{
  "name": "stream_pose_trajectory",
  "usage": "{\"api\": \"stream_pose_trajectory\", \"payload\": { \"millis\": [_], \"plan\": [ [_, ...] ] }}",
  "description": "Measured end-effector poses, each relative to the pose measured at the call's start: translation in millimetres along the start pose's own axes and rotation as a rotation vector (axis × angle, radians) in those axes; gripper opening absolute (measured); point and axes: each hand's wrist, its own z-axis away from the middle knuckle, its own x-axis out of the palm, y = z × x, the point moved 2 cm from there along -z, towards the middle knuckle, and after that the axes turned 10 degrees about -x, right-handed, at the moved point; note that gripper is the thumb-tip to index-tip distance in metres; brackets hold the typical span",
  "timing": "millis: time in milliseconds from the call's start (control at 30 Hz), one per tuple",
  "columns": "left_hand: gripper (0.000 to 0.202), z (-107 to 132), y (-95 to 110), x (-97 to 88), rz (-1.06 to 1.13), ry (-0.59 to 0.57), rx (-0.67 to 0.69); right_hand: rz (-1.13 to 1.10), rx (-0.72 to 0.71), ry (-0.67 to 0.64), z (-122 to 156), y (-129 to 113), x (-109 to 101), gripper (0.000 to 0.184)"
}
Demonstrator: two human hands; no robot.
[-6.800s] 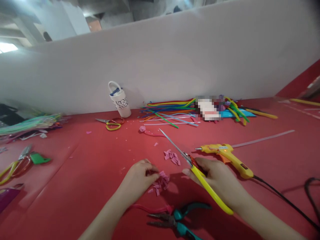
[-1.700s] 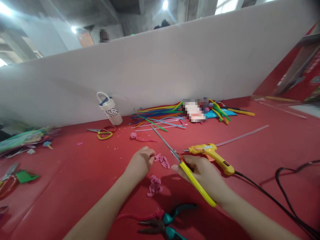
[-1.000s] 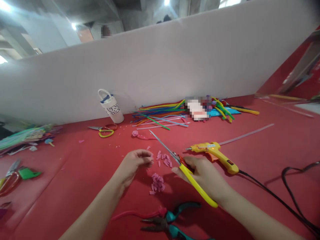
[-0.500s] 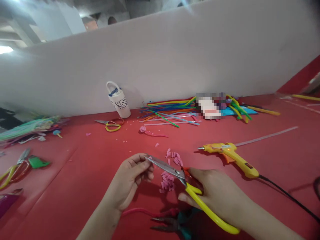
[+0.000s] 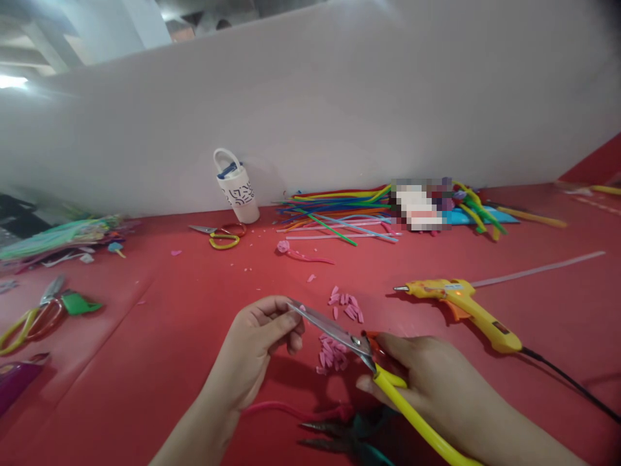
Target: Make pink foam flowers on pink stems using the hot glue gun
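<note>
Now the left hand [image 5: 255,343] is drawn into a tight pinch around a tiny pink fuzzy piece [image 5: 303,308], which shows against the blade tips of the long metal scissors with yellow-and-red handles [image 5: 358,342]. The right hand [image 5: 431,375] is wrapped around those handles. A second ago the blades pointed away over the tabletop [image 5: 145,401], apart from the left hand; they have since swung across so that their tips meet the left fingertips.

The nearer heap of short pink fuzzy pieces [image 5: 332,353] lies between the hands, with the blades passing over its far edge. It looks more compact than nearly seven seconds ago. Just beyond that heap, the looser group of similar pink pieces [image 5: 350,313] has thinned and spread out since then.

On the near side of the heap lie pliers with dark jaws and teal handles [image 5: 356,430], beside a curved pinkish-red stem [image 5: 281,406]. Right of the heap rests a yellow glue gun with an orange trigger [image 5: 460,301]. Well beyond the heap are a pink ball-headed flower on a thin stem [image 5: 284,246], a bundle of multicoloured fuzzy sticks [image 5: 334,207] and a white patterned cup with a loop handle [image 5: 239,194].
</note>
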Motion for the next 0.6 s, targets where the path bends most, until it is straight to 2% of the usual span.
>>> {"api": "stream_pose_trajectory", "payload": {
  "millis": [267, 400, 500, 600],
  "plan": [
    [0.006, -2, -2, -2.9, 0.044, 0.009, -0.049, -0.141, 0.032, 0.008, -2, -3, 0, 0.04],
    [0.005, -3, -4, -3.7, 0.155, -0.001, -0.118, -0.393, 0.02, 0.14, -1, 2, 0, 0.043],
    [0.009, -4, -5, -2.7, 0.217, -0.016, -0.169, -0.365, 0.051, 0.26, -2, 14, -2, 0.045],
    [0.014, -6, -7, -2.4, 0.185, -0.022, -0.185, -0.327, 0.069, 0.285, -5, 21, -3, 0.044]
  ]
}}
